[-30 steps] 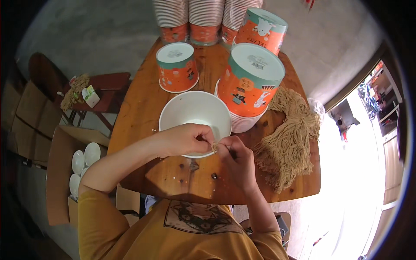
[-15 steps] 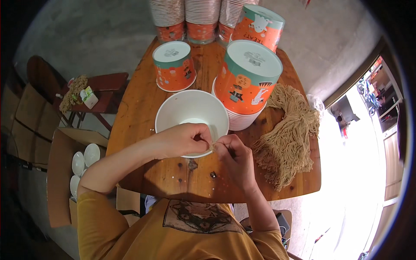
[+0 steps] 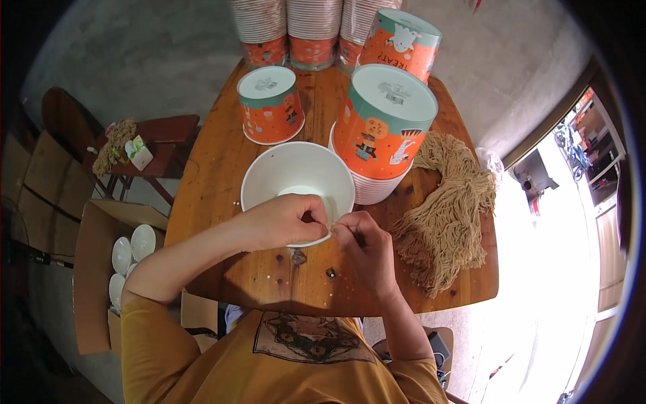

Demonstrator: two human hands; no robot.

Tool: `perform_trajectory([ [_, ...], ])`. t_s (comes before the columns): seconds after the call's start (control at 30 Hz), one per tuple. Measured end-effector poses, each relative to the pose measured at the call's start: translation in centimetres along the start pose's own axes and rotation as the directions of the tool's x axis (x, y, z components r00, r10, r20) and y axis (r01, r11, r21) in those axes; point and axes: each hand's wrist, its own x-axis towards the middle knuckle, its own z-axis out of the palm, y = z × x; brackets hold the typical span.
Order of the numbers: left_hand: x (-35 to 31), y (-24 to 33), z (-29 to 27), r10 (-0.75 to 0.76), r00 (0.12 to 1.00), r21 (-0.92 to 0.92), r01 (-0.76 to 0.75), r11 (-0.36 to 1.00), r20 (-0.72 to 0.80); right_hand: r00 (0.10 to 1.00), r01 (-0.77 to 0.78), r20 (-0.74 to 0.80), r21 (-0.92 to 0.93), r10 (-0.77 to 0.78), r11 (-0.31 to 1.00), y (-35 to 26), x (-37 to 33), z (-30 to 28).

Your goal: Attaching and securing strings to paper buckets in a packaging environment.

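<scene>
A paper bucket [image 3: 266, 172], white inside, stands mouth up on the wooden table in front of me. Over its near right rim my left hand [image 3: 296, 219] is closed in a pinch. My right hand [image 3: 365, 242] meets it there, thumb and fingertips pressed together just outside the rim. Between the two sets of fingertips a small bit of tan cord [image 3: 330, 229] shows; most of it is covered by the fingers. To the right lies a loose bundle of tan cords [image 3: 447, 222], the nearest thing beyond my right hand.
An orange and green bucket [image 3: 271, 114] sits upside down on the table [image 3: 215, 155]. Right of it stands a stack of upturned buckets [image 3: 380, 135], with another bucket [image 3: 404, 44] behind. Wrapped bucket stacks [image 3: 313, 27] line the back. A cardboard box [image 3: 94, 269] holds white-looking buckets at lower left.
Both hands stay pinched together at the bucket's rim with only a slight shift of the fingers. The whole view has dipped a little; nothing else has moved.
</scene>
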Motion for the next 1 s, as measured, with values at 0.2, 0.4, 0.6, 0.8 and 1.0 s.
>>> perform_trajectory([
  [0.2, 0.1, 0.0, 0.5, 0.059, 0.996, -0.119, -0.066, 0.991, -0.063, 0.999, 0.028, -0.028, 0.016, -0.028, 0.999, -0.2, -0.3, 0.0],
  [0.4, -0.5, 0.8, 0.8, 0.084, 0.994, 0.035, -0.081, 0.996, -0.072, 1.0, -0.025, -0.004, 0.037, 0.025, 0.999, -0.4, -0.6, -0.4],
  [0.6, -1.0, 1.2, 1.1, 0.119, 0.985, 0.143, -0.1, 0.985, -0.127, 0.996, -0.089, 0.039, 0.094, 0.086, 0.992, -0.4, -1.1, -0.6],
  [0.8, -0.7, 0.7, 1.3, 0.147, 0.977, -0.036, -0.155, 0.987, -0.153, 0.986, -0.156, 0.081, 0.122, 0.147, 0.98, -0.5, -1.5, -0.8],
  [1.0, -0.5, 0.4, 1.7, 0.21, 0.962, -0.032, -0.219, 0.975, -0.176, 0.985, -0.151, 0.097, 0.085, 0.143, 0.985, -0.8, -1.7, -1.1],
])
